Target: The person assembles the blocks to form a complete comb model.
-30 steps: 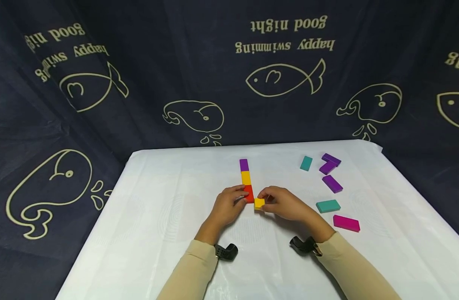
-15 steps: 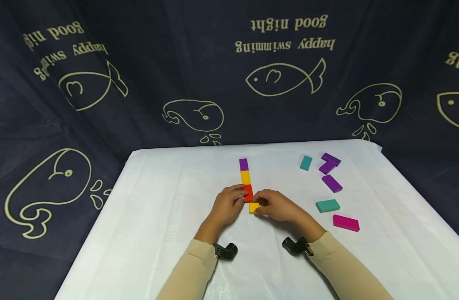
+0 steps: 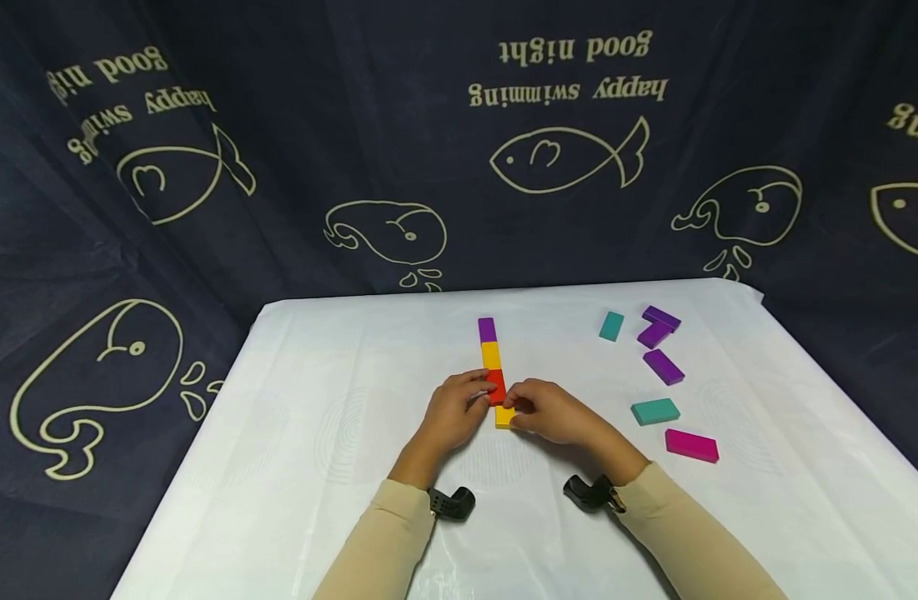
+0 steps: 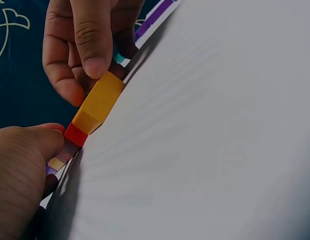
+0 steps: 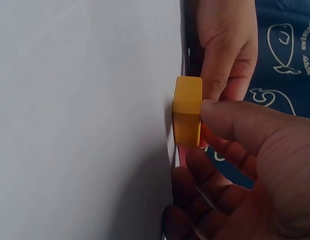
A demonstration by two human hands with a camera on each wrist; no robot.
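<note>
A line of blocks runs toward me in the head view: a purple block (image 3: 488, 329), a yellow block (image 3: 491, 355), a red block (image 3: 498, 379) and a nearer yellow block (image 3: 503, 420). My left hand (image 3: 454, 408) holds the red block, its fingertips over the top and side; the left wrist view shows the thumb against it. With thumb and fingers, my right hand (image 3: 552, 410) pinches the nearer yellow block, seen large in the right wrist view (image 5: 188, 107). In the left wrist view, that yellow block (image 4: 98, 102) abuts the end of the red one (image 4: 75, 135).
To the right on the white-covered table (image 3: 278, 467) lie a small teal block (image 3: 612, 326), several purple blocks (image 3: 664, 367), a larger teal block (image 3: 655, 412) and a magenta block (image 3: 692, 446). A dark printed cloth (image 3: 398, 100) hangs behind the table.
My right hand has moved left with the nearer yellow block, from the right of the red block's end to directly in line with it. The left hand stays in place.
</note>
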